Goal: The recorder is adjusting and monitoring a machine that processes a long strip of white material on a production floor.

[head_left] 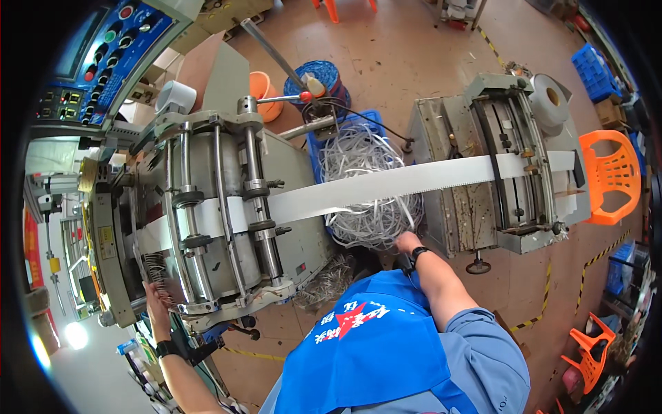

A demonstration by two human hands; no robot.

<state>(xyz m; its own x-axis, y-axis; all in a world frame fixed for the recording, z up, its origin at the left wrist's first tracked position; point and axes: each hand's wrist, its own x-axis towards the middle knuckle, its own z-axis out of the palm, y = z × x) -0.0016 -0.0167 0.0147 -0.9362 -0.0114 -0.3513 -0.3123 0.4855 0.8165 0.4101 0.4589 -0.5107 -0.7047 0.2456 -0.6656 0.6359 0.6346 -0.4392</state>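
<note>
A long white strip (386,182) runs across from a roller machine (227,152) on my left to a feeding stand (452,186) on my right. My left hand (158,308) reaches up to the machine's near left end, beside a coiled spring-like part (157,270). Its fingers are smeared and partly lost against the metal, so their grip is unclear. My right hand (408,242) is closed at the near right edge of a heap of tangled white strip waste (358,224). What its fingers hold, if anything, is hidden. The heap overflows a blue crate (373,119) beneath the strip.
A control panel (103,62) with knobs stands at upper left. A white roll (549,99) sits on the stand's far right, by an orange chair (612,176). A handwheel (478,265) juts from the stand. Behind the crate are an orange bucket (262,88) and a blue bin (319,72).
</note>
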